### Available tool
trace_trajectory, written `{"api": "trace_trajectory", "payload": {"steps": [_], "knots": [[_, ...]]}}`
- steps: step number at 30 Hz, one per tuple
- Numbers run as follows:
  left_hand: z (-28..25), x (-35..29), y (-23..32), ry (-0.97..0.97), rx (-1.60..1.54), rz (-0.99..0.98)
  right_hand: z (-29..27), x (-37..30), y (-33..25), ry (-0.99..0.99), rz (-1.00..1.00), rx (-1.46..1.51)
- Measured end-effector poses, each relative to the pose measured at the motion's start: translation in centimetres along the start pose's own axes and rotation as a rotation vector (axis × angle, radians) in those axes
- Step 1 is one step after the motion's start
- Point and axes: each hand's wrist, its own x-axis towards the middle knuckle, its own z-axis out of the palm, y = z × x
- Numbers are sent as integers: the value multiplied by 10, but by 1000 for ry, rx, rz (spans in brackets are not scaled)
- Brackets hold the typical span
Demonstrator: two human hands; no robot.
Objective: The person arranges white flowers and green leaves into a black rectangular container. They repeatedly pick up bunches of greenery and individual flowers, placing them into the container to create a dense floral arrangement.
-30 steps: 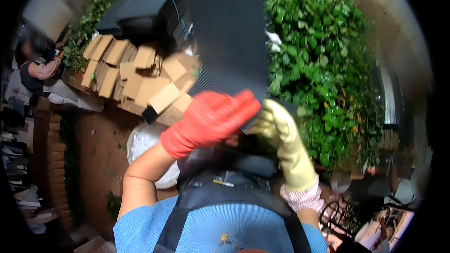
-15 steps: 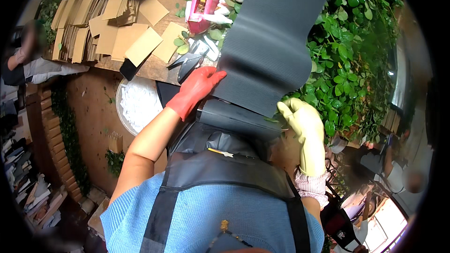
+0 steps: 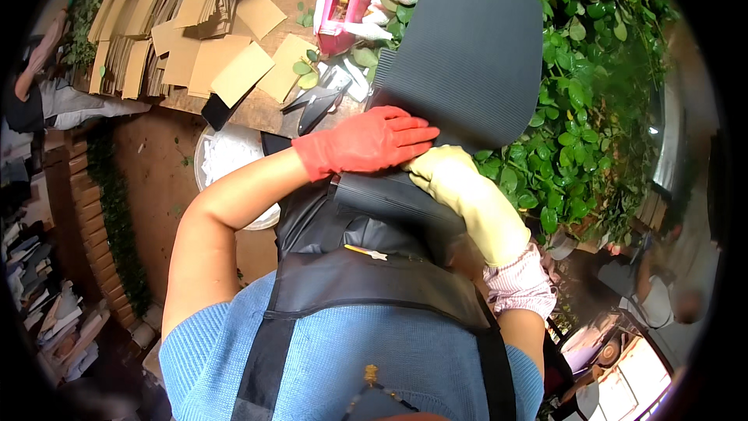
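A long black ribbed mat [image 3: 471, 51] rises ahead of me, its far part bowed upward. My left hand [image 3: 370, 142], in a red rubber glove, lies across its near part with the fingers stretched out to the right, open. My right hand [image 3: 460, 187], in a cream rubber glove, meets the left fingertips there. Its fingers are bent and pressed together; what they hold, if anything, is hidden. Toward me, the ribbed black near edge [image 3: 389, 201] curves down over my dark apron [image 3: 374, 284].
Black-handled shears [image 3: 315, 105], a pink tape dispenser [image 3: 343, 8] and brown cardboard pieces [image 3: 243, 74] lie on the wooden table at left. A round tub [image 3: 234, 160] of white pieces stands below. Piled green leafy stems [image 3: 580, 121] fill the right side. Other people are at the edges.
My left hand has slid right across the mat and its fingers have flattened. My right hand has moved left to meet it. The mat's far part now bows up more smoothly.
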Motion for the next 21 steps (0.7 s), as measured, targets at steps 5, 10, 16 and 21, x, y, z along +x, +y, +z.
{"api": "trace_trajectory", "payload": {"steps": [5, 10, 16, 21], "knots": [[40, -20, 1, -136, -222, -262, 10, -19, 9, 208, -113, 179], [49, -23, 5, -151, -193, -305, -41, -66, -31, 664, -336, 158], [62, -28, 3, -37, -110, -264, -100, -2, -50, 492, 338, 13], [65, -26, 0, -47, -202, -263, -116, 5, -41, 377, 224, -134]]}}
